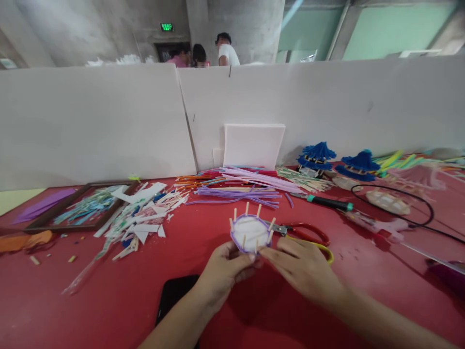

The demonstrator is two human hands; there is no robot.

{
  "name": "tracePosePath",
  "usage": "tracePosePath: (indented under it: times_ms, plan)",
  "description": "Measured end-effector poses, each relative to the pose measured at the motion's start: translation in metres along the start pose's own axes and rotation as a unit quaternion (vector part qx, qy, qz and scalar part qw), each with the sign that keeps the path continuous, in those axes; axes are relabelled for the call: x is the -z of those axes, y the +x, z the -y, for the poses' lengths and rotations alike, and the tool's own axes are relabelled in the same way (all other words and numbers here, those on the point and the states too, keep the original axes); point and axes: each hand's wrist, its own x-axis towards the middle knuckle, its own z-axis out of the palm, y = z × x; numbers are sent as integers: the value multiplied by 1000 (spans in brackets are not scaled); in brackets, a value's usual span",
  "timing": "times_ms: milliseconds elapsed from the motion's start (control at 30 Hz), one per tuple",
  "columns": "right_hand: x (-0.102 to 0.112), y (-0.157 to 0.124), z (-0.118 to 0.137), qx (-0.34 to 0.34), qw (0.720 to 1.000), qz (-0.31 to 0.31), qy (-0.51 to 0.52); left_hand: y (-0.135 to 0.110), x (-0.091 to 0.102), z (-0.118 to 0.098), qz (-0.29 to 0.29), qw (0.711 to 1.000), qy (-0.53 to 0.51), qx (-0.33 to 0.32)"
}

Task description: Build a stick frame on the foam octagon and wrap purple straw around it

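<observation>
A small white foam disc [250, 231] with several short wooden sticks standing round its rim and a purple pipe cleaner wound about it is held above the red table [109, 300]. My left hand [224, 269] pinches its near left edge. My right hand [303, 269] pinches its near right edge, fingers closed. Just behind the disc lie red-handled scissors [304, 231].
Loose pipe cleaners [250, 186] in purple, pink and orange lie behind. White foam scraps [140, 220] and a framed tray [82, 208] sit left. A black phone [174, 295] lies near my left forearm. Blue tasselled models [316, 157], a green-handled tool [329, 202] and a black cable [410, 208] are right. A white partition [109, 121] backs the table.
</observation>
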Motion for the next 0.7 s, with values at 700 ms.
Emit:
tracePosePath:
  times_ms: [700]
  plan:
    - [-22,-1,12,-129,946,25,297,5,14,10,40,992,100,-64]
